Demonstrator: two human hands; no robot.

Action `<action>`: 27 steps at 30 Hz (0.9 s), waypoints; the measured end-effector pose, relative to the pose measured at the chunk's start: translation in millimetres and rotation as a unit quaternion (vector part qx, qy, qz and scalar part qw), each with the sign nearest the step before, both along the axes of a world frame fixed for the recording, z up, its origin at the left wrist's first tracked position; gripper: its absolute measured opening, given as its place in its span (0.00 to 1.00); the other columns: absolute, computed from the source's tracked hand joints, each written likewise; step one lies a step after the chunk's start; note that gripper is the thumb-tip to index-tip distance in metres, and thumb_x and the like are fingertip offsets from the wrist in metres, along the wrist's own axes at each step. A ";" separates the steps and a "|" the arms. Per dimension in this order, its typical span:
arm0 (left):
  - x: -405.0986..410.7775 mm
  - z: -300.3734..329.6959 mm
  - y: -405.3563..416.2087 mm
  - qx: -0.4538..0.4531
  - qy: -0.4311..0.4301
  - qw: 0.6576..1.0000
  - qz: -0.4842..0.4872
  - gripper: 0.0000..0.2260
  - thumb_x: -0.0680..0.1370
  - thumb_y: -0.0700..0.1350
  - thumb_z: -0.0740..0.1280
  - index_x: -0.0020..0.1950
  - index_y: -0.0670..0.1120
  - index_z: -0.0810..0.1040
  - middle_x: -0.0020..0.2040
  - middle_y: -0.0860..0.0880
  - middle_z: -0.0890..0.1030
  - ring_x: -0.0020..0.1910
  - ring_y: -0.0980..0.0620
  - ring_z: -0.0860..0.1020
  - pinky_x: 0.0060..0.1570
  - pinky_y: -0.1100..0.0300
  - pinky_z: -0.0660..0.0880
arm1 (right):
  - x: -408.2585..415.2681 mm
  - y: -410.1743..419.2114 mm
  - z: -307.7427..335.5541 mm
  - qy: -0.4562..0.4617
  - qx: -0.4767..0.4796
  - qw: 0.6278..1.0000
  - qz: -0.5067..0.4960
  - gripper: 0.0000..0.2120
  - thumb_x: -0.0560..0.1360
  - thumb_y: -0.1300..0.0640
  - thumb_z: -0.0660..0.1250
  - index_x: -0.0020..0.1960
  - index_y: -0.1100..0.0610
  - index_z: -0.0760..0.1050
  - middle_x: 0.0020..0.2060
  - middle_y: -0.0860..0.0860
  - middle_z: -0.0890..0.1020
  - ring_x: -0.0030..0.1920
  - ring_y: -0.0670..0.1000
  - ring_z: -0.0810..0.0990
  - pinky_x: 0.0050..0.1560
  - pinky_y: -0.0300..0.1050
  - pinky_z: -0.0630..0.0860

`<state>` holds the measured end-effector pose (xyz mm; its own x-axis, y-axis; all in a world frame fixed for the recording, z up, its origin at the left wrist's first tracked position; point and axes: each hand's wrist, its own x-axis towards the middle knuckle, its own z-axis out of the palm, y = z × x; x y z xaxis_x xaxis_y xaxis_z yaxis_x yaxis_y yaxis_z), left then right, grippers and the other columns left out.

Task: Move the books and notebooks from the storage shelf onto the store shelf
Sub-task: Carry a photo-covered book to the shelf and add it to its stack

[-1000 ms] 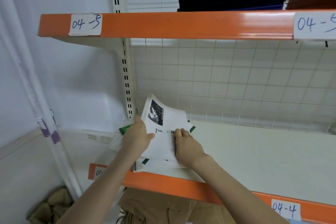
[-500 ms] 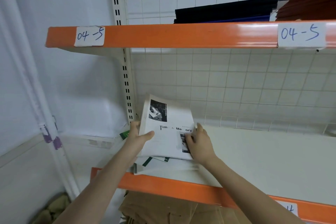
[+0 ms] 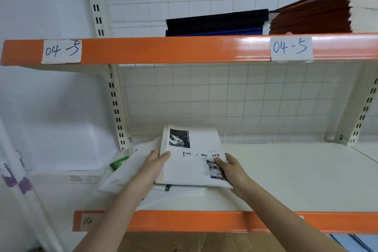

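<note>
While the white book (image 3: pixel 192 161) lies on the shelf (image 3: pixel 286 180), both hands grip its side edges, left hand (image 3: pixel 152 166) and right hand (image 3: pixel 232 170).

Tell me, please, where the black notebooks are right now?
On the upper shelf labelled 04-5, right of centre, the black notebooks lie stacked beside the brown notebooks.

Shop stockroom: orange-edged metal shelves (image 3: pixel 184 50), wire-grid back panel (image 3: pixel 225 98), handwritten "04-5" bay labels (image 3: pixel 291 48), stacked notebooks (image 3: pixel 216 23).
</note>
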<state>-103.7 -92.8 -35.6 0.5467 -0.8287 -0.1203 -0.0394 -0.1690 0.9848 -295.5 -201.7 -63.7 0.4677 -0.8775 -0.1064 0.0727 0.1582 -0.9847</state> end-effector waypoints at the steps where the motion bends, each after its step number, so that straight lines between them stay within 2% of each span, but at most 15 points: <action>1: -2.9 -1.4 -5.6 0.009 -0.001 1.000 -0.005 0.21 0.78 0.57 0.61 0.67 0.47 0.70 0.63 0.47 0.77 0.61 0.46 0.76 0.64 0.45 0.71 | -7.3 -1.2 1.2 -0.006 0.002 1.000 -0.010 0.04 0.81 0.62 0.58 0.51 0.60 0.72 0.42 0.58 0.82 0.39 0.55 0.81 0.38 0.47 0.77; 3: -13.0 -0.5 -17.3 0.004 0.004 1.000 -0.012 0.21 0.80 0.60 0.56 0.64 0.48 0.74 0.58 0.45 0.80 0.57 0.44 0.78 0.57 0.49 0.75 | -22.8 -4.0 2.6 -0.014 0.013 0.999 -0.032 0.05 0.81 0.62 0.58 0.52 0.61 0.72 0.42 0.58 0.82 0.38 0.54 0.81 0.37 0.46 0.77; 5: -22.7 -0.8 -28.5 -0.038 -0.030 0.999 -0.008 0.15 0.83 0.50 0.55 0.56 0.44 0.78 0.48 0.43 0.83 0.49 0.44 0.80 0.43 0.60 0.77 | -39.6 -7.2 3.8 -0.020 0.025 0.998 -0.055 0.05 0.81 0.62 0.58 0.52 0.61 0.72 0.40 0.58 0.82 0.36 0.53 0.81 0.33 0.45 0.77; 6: -26.8 -3.0 -34.3 -0.056 -0.089 0.994 -0.005 0.12 0.82 0.44 0.57 0.54 0.43 0.79 0.47 0.45 0.83 0.49 0.45 0.80 0.41 0.62 0.76 | -48.6 -9.1 5.1 -0.022 0.027 0.997 -0.068 0.05 0.81 0.62 0.58 0.52 0.62 0.72 0.40 0.57 0.82 0.34 0.53 0.81 0.31 0.44 0.77; 8: -33.2 -9.8 -42.4 -0.058 -0.246 0.967 -0.026 0.10 0.80 0.37 0.60 0.57 0.44 0.78 0.54 0.47 0.81 0.56 0.47 0.79 0.49 0.61 0.75 | -67.4 -13.1 7.1 -0.021 0.022 0.995 -0.095 0.05 0.81 0.62 0.58 0.51 0.62 0.72 0.39 0.58 0.82 0.33 0.52 0.81 0.28 0.42 0.76; 10: -39.7 -18.3 -52.7 -0.030 -0.402 0.912 -0.077 0.17 0.76 0.36 0.64 0.65 0.45 0.74 0.65 0.49 0.73 0.65 0.49 0.72 0.58 0.59 0.71 | -83.9 -15.7 9.4 -0.016 0.009 0.993 -0.120 0.04 0.81 0.63 0.59 0.51 0.63 0.71 0.39 0.58 0.81 0.33 0.53 0.81 0.29 0.43 0.77; 12: -49.9 -23.0 -64.9 0.013 -0.506 0.854 -0.120 0.27 0.72 0.35 0.65 0.71 0.46 0.66 0.73 0.49 0.63 0.71 0.48 0.63 0.63 0.57 0.68 | -98.7 -17.9 11.7 -0.019 0.002 0.990 -0.141 0.04 0.80 0.64 0.59 0.51 0.64 0.70 0.39 0.59 0.81 0.36 0.55 0.80 0.32 0.44 0.77; 14: -63.3 -21.5 -75.4 0.039 -0.559 0.815 -0.148 0.31 0.72 0.35 0.63 0.75 0.44 0.59 0.76 0.47 0.56 0.75 0.47 0.57 0.69 0.59 0.60 | -114.3 -18.6 15.7 -0.021 0.001 0.986 -0.163 0.04 0.80 0.65 0.59 0.48 0.64 0.70 0.39 0.58 0.80 0.37 0.56 0.80 0.34 0.46 0.77; 15: -70.8 -21.1 -80.1 0.046 -0.572 0.803 -0.161 0.32 0.73 0.37 0.63 0.76 0.44 0.56 0.77 0.47 0.55 0.75 0.48 0.56 0.71 0.59 0.57 | -123.0 -19.0 17.2 -0.021 0.002 0.984 -0.176 0.05 0.80 0.65 0.59 0.46 0.64 0.69 0.39 0.58 0.80 0.37 0.56 0.79 0.35 0.46 0.77; 17: -85.5 -22.7 -90.6 0.043 -0.582 0.791 -0.181 0.32 0.74 0.45 0.66 0.75 0.45 0.58 0.75 0.48 0.60 0.74 0.49 0.60 0.70 0.58 0.59 | -141.7 -19.9 19.7 -0.023 0.005 0.980 -0.197 0.04 0.80 0.65 0.59 0.49 0.65 0.70 0.38 0.58 0.79 0.37 0.56 0.79 0.34 0.46 0.77; 20: -113.2 -23.1 -101.3 0.035 -0.569 0.799 -0.191 0.25 0.75 0.54 0.65 0.70 0.51 0.65 0.69 0.52 0.69 0.69 0.50 0.65 0.64 0.55 0.64 | -171.9 -21.1 21.6 -0.041 0.020 0.974 -0.223 0.06 0.80 0.65 0.58 0.44 0.63 0.69 0.37 0.57 0.78 0.37 0.56 0.78 0.38 0.50 0.76; 23: -145.7 -21.8 -113.0 0.048 -0.552 0.807 -0.205 0.24 0.75 0.57 0.65 0.69 0.52 0.66 0.67 0.52 0.70 0.67 0.49 0.68 0.62 0.54 0.67 | -206.6 -25.3 23.0 -0.044 0.031 0.969 -0.240 0.07 0.80 0.65 0.59 0.43 0.61 0.68 0.37 0.57 0.78 0.36 0.56 0.78 0.39 0.50 0.75; 25: -168.7 -19.4 -121.2 0.058 -0.545 0.806 -0.224 0.24 0.74 0.57 0.65 0.67 0.51 0.67 0.66 0.50 0.71 0.65 0.48 0.70 0.59 0.54 0.70 | -231.6 -31.7 20.8 -0.028 0.026 0.970 -0.240 0.04 0.80 0.65 0.59 0.49 0.65 0.69 0.38 0.59 0.79 0.35 0.56 0.79 0.36 0.48 0.76; 27: -192.5 -16.0 -129.6 0.078 -0.560 0.789 -0.239 0.25 0.74 0.57 0.65 0.67 0.49 0.66 0.65 0.48 0.71 0.65 0.47 0.70 0.58 0.52 0.71 | -257.0 -38.8 18.6 -0.017 0.021 0.968 -0.249 0.06 0.80 0.64 0.60 0.54 0.66 0.71 0.39 0.60 0.80 0.35 0.56 0.79 0.35 0.46 0.76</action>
